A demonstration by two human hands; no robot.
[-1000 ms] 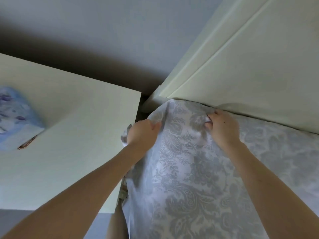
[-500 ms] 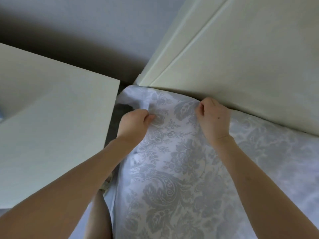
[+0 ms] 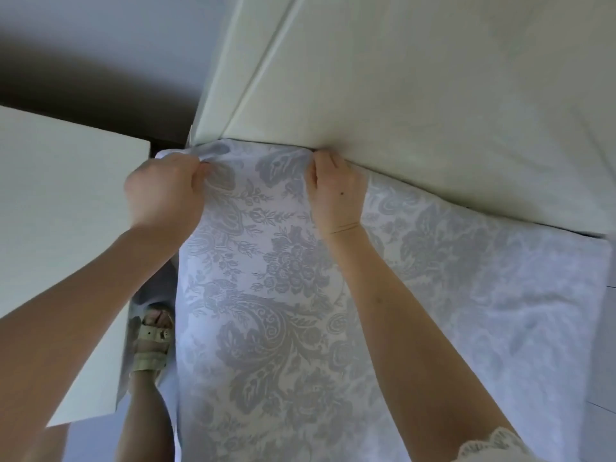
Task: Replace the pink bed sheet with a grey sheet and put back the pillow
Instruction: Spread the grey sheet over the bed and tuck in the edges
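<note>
A grey sheet (image 3: 273, 295) with a floral and paisley pattern covers the mattress from the headboard down to the frame's bottom edge. My left hand (image 3: 163, 191) grips the sheet's corner at the mattress's upper left, fingers curled round a fold of cloth. My right hand (image 3: 336, 188) holds the sheet's top edge where it meets the cream headboard (image 3: 416, 95), fingertips hidden in the gap. No pink sheet and no pillow are in view.
A cream bedside cabinet (image 3: 66, 208) stands close to the bed's left side, leaving a narrow gap. My foot in a pale sandal (image 3: 151, 341) stands in that gap. A grey wall (image 3: 100, 38) rises behind.
Both hands have pushed the sheet's top edge up to the headboard. The view has shifted right, and the blue patterned item on the cabinet has left the frame.
</note>
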